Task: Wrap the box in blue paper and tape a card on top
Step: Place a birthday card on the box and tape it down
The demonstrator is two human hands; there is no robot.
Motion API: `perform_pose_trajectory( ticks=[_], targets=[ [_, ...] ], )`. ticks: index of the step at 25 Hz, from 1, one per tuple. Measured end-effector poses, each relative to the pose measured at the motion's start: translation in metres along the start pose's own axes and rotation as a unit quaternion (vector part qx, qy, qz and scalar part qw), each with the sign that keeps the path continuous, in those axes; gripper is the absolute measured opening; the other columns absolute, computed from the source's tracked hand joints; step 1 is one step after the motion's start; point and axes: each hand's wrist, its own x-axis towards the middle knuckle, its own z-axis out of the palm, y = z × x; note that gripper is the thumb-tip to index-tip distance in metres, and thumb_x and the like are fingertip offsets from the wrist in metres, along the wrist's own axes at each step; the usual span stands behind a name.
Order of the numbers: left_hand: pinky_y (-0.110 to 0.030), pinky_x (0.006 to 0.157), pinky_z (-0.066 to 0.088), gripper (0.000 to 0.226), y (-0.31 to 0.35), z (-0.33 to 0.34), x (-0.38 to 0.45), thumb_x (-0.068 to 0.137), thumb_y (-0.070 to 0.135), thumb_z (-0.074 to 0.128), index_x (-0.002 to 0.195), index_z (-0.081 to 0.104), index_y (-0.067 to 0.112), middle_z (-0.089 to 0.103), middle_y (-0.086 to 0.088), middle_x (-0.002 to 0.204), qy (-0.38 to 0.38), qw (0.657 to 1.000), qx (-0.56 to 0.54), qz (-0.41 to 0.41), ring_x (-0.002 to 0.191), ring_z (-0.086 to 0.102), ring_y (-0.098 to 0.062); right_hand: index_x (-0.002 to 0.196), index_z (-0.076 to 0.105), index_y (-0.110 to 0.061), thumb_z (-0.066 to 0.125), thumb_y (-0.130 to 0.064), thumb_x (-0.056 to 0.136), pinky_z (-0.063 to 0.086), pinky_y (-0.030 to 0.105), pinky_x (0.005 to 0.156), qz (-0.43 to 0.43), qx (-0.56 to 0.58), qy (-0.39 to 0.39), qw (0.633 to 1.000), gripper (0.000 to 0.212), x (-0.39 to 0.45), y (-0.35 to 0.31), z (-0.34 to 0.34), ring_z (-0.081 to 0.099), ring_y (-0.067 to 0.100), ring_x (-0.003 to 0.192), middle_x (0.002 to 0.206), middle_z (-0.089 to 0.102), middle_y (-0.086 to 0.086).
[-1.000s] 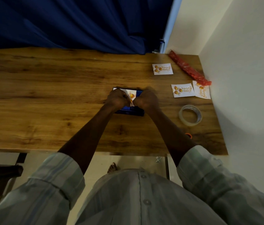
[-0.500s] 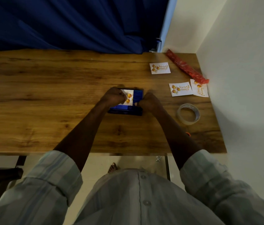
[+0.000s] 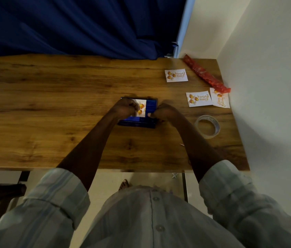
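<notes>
A small flat box wrapped in blue paper lies at the middle of the wooden table. On its top sits a white card printed with orange balloons. My left hand rests with curled fingers on the card's left part and hides it. At the box's right edge my right hand grips the box, thumb on the top face. The box's left side is hidden by my left hand.
A roll of clear tape lies to the right of the box. Three spare balloon cards and a red wrapped roll lie at the far right by the wall. A blue curtain hangs behind the table.
My hands have spread apart. The right hand slid from the box's top to its right edge, uncovering more of the card and the blue paper.
</notes>
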Motion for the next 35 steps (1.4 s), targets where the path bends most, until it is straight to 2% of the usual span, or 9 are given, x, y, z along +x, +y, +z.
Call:
perform_pose_trajectory(
  ticks=[2,4,9,14,21,24,27,32,35],
  targets=[
    [-0.031,0.089,0.052,0.021,-0.003,0.002,0.002,0.078,-0.005,0.070,0.099,0.068,0.001,0.066,-0.005,0.108,0.014,1.000,-0.009,0.003,0.107,0.060,-0.018,0.126,0.052,-0.010,0.073,-0.033,0.082,0.049,0.034,0.086,-0.029,0.007,0.052,0.998,0.054,0.004,0.002,0.009,0.058,0.021,0.107,0.117,0.061,0.006],
    [-0.027,0.086,0.049,0.021,-0.005,0.006,0.001,0.077,-0.002,0.073,0.097,0.068,0.005,0.067,-0.005,0.107,0.042,0.999,0.018,0.013,0.103,0.061,-0.016,0.128,0.054,-0.011,0.076,-0.034,0.080,0.048,0.032,0.087,-0.062,0.007,0.105,0.992,0.058,0.006,0.007,0.020,0.058,0.021,0.112,0.120,0.061,0.006],
    [-0.031,0.089,0.049,0.026,-0.010,0.007,-0.001,0.084,-0.013,0.052,0.100,0.068,0.000,0.067,-0.009,0.104,0.073,0.996,0.014,0.038,0.102,0.060,-0.017,0.129,0.050,-0.007,0.060,-0.033,0.093,0.045,0.033,0.084,-0.013,0.008,0.097,0.995,0.045,0.011,0.006,0.017,0.057,0.026,0.114,0.126,0.057,0.012],
    [-0.022,0.077,0.047,0.013,-0.009,0.017,-0.007,0.075,0.002,0.074,0.088,0.072,0.004,0.070,-0.004,0.093,0.100,0.992,0.034,0.071,0.087,0.063,-0.011,0.124,0.056,-0.017,0.070,-0.053,0.079,0.049,0.032,0.080,-0.054,-0.011,0.129,0.990,0.059,0.013,0.009,0.023,0.061,0.018,0.098,0.114,0.062,0.003],
    [-0.028,0.087,0.054,0.021,-0.010,0.025,-0.019,0.080,-0.013,0.058,0.086,0.069,0.004,0.069,-0.011,0.099,0.170,0.982,0.035,0.073,0.090,0.064,-0.014,0.132,0.046,-0.006,0.056,-0.044,0.093,0.048,0.040,0.093,-0.024,-0.047,0.163,0.985,0.055,0.001,0.006,0.028,0.056,0.027,0.112,0.128,0.054,0.013],
    [-0.024,0.085,0.050,0.025,-0.002,0.026,-0.028,0.083,-0.013,0.052,0.091,0.067,0.005,0.067,-0.010,0.104,0.186,0.980,0.047,0.051,0.096,0.060,-0.013,0.119,0.056,-0.009,0.063,-0.035,0.090,0.052,0.033,0.082,-0.113,-0.028,0.203,0.972,0.040,-0.013,0.013,0.026,0.061,0.019,0.101,0.113,0.061,0.006],
    [-0.033,0.087,0.050,0.019,0.009,0.037,-0.041,0.086,-0.007,0.052,0.093,0.061,0.007,0.060,-0.012,0.111,0.295,0.948,0.074,0.089,0.106,0.054,-0.021,0.104,0.056,-0.014,0.067,-0.029,0.088,0.041,0.020,0.061,-0.131,0.086,0.265,0.951,0.025,-0.044,0.022,-0.003,0.057,0.009,0.083,0.095,0.059,-0.003],
    [-0.035,0.089,0.042,0.021,0.032,0.095,-0.053,0.077,-0.004,0.052,0.094,0.061,0.004,0.059,-0.014,0.107,0.343,0.917,0.078,0.189,0.107,0.048,-0.027,0.115,0.053,-0.007,0.065,-0.029,0.085,0.047,0.036,0.084,-0.005,0.059,0.488,0.871,0.040,-0.087,0.091,-0.068,0.059,0.028,0.104,0.115,0.060,0.012],
    [-0.029,0.082,0.038,0.020,0.044,0.139,-0.059,0.075,-0.004,0.052,0.090,0.061,0.007,0.058,-0.010,0.102,0.299,0.931,0.036,0.206,0.101,0.048,-0.021,0.131,0.043,-0.003,0.065,-0.055,0.083,0.044,0.042,0.096,0.148,0.051,0.448,0.880,0.074,-0.106,0.137,-0.093,0.053,0.039,0.119,0.130,0.054,0.019]
  ],
)
